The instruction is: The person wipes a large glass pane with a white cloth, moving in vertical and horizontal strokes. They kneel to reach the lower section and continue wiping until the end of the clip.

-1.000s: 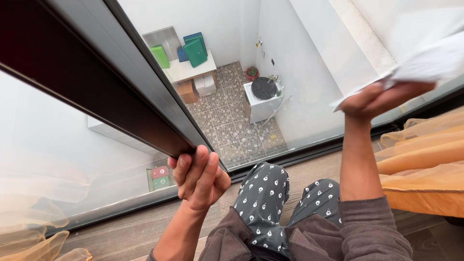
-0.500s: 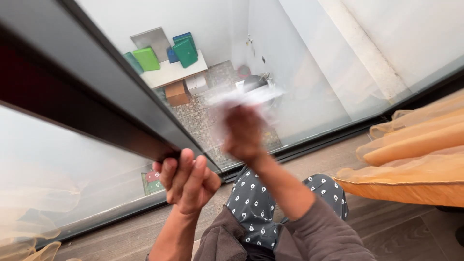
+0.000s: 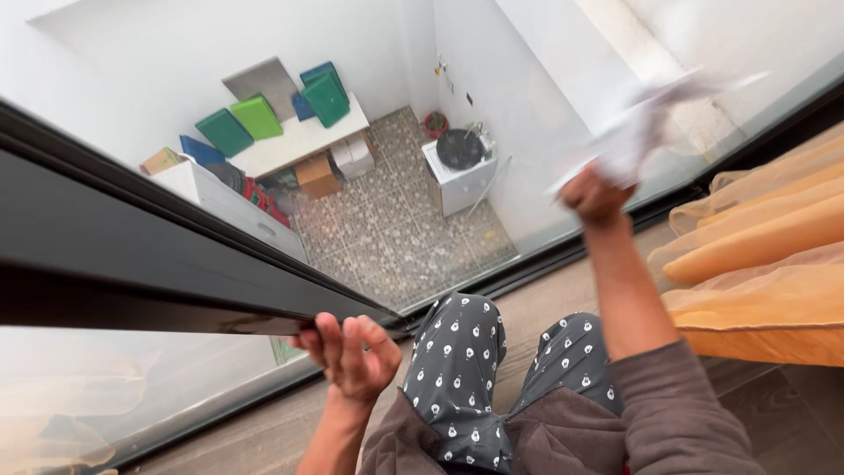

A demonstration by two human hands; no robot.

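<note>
Nearest the camera, at the bottom of my view, sat the person's knees in dark patterned trousers under a brown-grey top, on a wooden floor. Just above and left of the knees I saw the left hand, its fingers curled up around the lower edge of the dark window frame and grasping it. To the right, the right hand was raised against the glass pane, clenched around a crumpled white paper; the paper was blurred, pressed at or just beside the glass, I could not tell which. Beside that arm, on the right edge, hung folds of sheer orange curtain.

Through the glass, far below, I looked into a small tiled yard. A white washing machine stood there with its round dark top opening, contents too small to tell. Behind it sat a red pot holding a plant. Against the far wall a white table carried green and blue flat cases leaning upright, with a cardboard box and white boxes tucked beneath it; whether those were closed I could not tell. Nearer left, a white cabinet held red and dark items on top.
</note>
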